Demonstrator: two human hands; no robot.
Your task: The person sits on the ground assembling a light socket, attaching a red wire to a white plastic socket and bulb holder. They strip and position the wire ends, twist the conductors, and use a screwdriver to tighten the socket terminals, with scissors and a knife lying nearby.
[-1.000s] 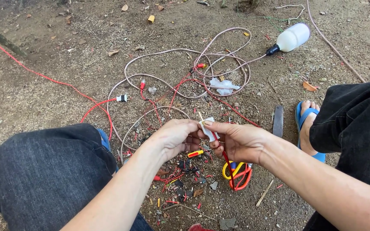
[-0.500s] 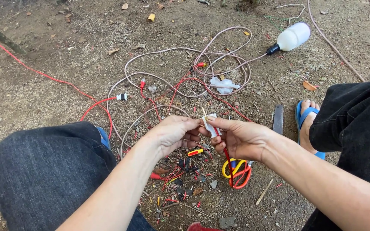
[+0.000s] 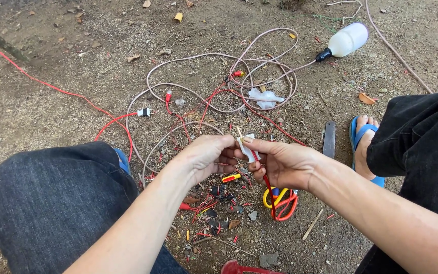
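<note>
The bare ground carries everything here, and the person sits on it with the two knees on either side of the hands. Beyond the hands lies a big loose tangle of pale cable mixed with thin red wire. Farther away, beyond the right hand, a white bottle with a black nozzle lies on its side. Just under the right hand rest scissors with orange and yellow handles, and a dark flat tool lies to its outer side, near the foot in a blue sandal.

The left hand and the right hand meet in the middle, fingertips almost touching. Both are closed in a pinch on a small white connector piece with a red wire going down from it. This piece is between the two hands, its long axis tilted, upper end away from the person. The right hand seems to carry it more; the left one pinches its near side. Below the hands lie a small red and yellow screwdriver and many cut wire bits.
</note>
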